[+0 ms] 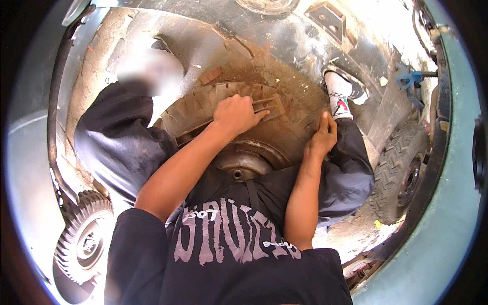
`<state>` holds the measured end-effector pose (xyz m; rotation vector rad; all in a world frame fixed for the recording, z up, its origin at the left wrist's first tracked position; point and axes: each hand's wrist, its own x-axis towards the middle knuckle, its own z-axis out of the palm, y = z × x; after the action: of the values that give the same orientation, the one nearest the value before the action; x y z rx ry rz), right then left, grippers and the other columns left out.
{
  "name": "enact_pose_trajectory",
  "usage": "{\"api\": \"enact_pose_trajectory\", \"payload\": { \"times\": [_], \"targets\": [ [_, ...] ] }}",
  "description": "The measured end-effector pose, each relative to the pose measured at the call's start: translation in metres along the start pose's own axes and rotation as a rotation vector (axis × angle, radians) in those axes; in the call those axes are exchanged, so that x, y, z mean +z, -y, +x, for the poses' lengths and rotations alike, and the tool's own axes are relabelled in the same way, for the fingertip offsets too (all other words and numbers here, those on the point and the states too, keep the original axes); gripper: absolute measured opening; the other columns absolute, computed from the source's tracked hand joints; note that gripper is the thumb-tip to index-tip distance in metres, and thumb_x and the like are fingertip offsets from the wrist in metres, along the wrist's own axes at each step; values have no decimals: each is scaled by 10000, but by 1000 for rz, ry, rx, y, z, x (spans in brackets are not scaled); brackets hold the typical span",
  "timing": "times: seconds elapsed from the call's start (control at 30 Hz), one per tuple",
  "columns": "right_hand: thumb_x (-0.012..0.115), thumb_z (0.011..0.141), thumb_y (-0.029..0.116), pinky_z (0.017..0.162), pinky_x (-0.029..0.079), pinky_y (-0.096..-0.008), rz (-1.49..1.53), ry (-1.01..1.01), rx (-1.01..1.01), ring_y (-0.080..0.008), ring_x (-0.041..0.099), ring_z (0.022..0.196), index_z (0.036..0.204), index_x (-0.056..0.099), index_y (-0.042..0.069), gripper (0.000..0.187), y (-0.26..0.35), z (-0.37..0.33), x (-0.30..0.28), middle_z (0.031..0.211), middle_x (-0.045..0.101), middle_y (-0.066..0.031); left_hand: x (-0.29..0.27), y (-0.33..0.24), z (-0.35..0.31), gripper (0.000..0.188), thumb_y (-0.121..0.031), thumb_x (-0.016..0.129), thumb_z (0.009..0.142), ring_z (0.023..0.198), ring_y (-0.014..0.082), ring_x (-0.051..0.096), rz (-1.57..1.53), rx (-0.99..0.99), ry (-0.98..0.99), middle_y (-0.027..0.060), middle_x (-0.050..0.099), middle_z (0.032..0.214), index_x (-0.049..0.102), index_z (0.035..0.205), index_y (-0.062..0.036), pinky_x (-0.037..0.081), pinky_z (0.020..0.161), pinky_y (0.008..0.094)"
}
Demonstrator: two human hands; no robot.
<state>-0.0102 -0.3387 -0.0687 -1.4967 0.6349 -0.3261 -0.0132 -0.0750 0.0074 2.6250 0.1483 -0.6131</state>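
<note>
In the head view, a dusty tyre [272, 133] lies at the centre of the frame, around a metal rim [239, 161]. The left hand [235, 115] is curled over its upper part; I cannot tell whether it grips something. The right hand [321, 138], right of centre, has fingers partly stretched near the tyre's edge; their hold is unclear. A treaded wheel [85, 241] stands at lower left.

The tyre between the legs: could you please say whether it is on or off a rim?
On: a metal rim shows inside the tyre; how well seated, cannot tell.
</note>
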Motion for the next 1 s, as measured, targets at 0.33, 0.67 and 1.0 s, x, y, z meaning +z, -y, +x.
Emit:
{"api": "enact_pose_trajectory", "payload": {
  "times": [0.33, 0.67, 1.0],
  "targets": [
    [860, 923, 166, 855, 556, -311, -295, 240, -125, -161, 721, 920, 1086, 802, 4, 237, 6, -24, 20, 1019, 794, -79, 10, -2, 3, 680, -668, 714, 916, 849, 431, 765, 127, 12, -87, 254, 762, 860, 750, 1095, -13, 622, 758, 520],
    [865, 845, 112, 704, 560, -445, -666, 437, -484, -361, 688, 734, 997, 821, 81, 162, 26, -74, 55, 840, 701, -144, 10, -2, 5, 623, -614, 752, 907, 842, 423, 764, 88, 28, -91, 247, 757, 828, 739, 1030, -3, 617, 745, 517],
    [866, 850, 137, 710, 547, -442, -726, 367, -704, -350, 702, 771, 953, 809, 76, 133, 8, -60, 54, 844, 726, -146, 20, 7, 6, 577, -560, 758, 921, 822, 446, 766, -12, 102, -155, 265, 754, 828, 728, 1003, 10, 621, 749, 519]
  ]
}}
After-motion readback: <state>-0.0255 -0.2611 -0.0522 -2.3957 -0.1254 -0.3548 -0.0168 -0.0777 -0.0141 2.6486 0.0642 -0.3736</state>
